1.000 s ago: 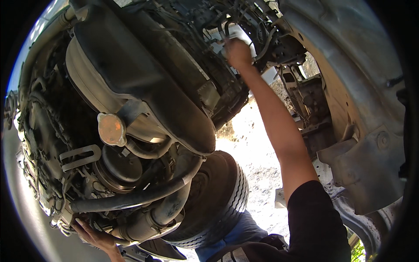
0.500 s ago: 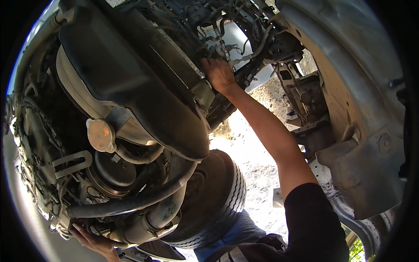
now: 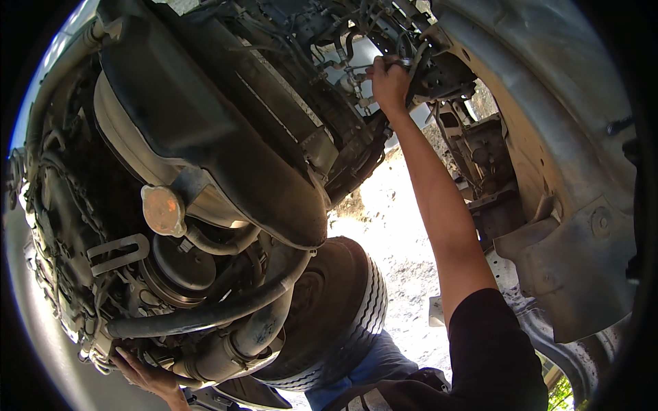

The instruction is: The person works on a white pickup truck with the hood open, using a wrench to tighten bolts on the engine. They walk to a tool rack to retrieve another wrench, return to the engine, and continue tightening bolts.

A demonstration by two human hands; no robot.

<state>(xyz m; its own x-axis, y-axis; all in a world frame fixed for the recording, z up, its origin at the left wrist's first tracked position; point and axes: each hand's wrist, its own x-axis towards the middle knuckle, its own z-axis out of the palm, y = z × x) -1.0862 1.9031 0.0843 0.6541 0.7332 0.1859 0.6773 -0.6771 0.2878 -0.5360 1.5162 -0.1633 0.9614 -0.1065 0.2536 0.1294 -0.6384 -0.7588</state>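
Observation:
My right hand (image 3: 391, 85) is reached far forward among metal pipe fittings (image 3: 348, 83) and hoses at the front of the vehicle. Its fingers are curled closed, and a small shiny metal piece (image 3: 404, 62) shows beside them. What exactly they grip is hidden. Lower left, my left hand (image 3: 146, 373) lies with outstretched fingers against the engine's lower side. It is close to the end of a thick black hose (image 3: 205, 319) and a metal pipe section (image 3: 216, 359).
A black fan shroud (image 3: 205, 130) with a round, rusty cap (image 3: 163, 210) fills the left. Below it are a pulley (image 3: 179, 267) and a tyre (image 3: 356, 301). A bent metal body panel (image 3: 534, 123) borders the right, and sunlit ground (image 3: 404, 240) shows between.
My right hand has moved right and slightly forward, from beside the radiator edge to the hoses and fittings, and a shiny metal piece now shows by it. The left hand stays nearly in place.

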